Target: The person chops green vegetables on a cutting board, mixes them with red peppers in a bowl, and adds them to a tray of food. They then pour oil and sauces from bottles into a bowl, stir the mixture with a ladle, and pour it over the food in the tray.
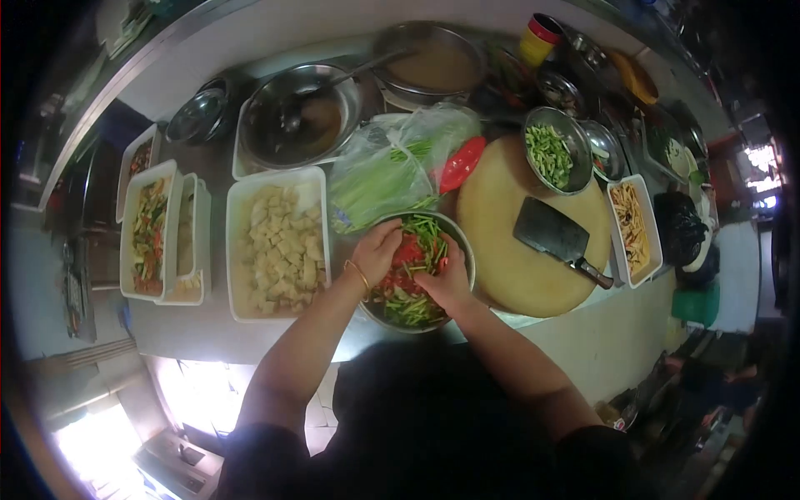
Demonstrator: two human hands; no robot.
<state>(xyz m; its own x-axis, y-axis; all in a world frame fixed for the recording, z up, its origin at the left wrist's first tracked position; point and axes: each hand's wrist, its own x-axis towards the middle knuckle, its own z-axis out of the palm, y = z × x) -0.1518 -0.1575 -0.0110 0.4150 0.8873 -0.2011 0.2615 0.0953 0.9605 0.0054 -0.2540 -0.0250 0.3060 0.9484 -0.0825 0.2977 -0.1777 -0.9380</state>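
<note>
A round metal bowl (pixel 472 265) stands at the counter's front edge, filled with cut green stalks and red pepper pieces (pixel 409 252). My left hand (pixel 377 252), a gold bangle at its wrist, reaches in over the left rim with fingers curled round the vegetables. From the right side my right hand (pixel 447 280) is also inside, its fingers closed about the same mix. The fingertips of both are partly buried. Just right of the bowl, a cleaver (pixel 551 231) lies flat on a thick round chopping board (pixel 500 275), handle toward the lower right.
Left of the bowl sits a white tub of pale cubes (pixel 283 242). Bagged green stalks (pixel 392 167) and a red packet (pixel 462 164) lie behind. A bowl of green pieces (pixel 554 158) rests on the board's far edge. Large metal basins (pixel 300 112) stand farther back.
</note>
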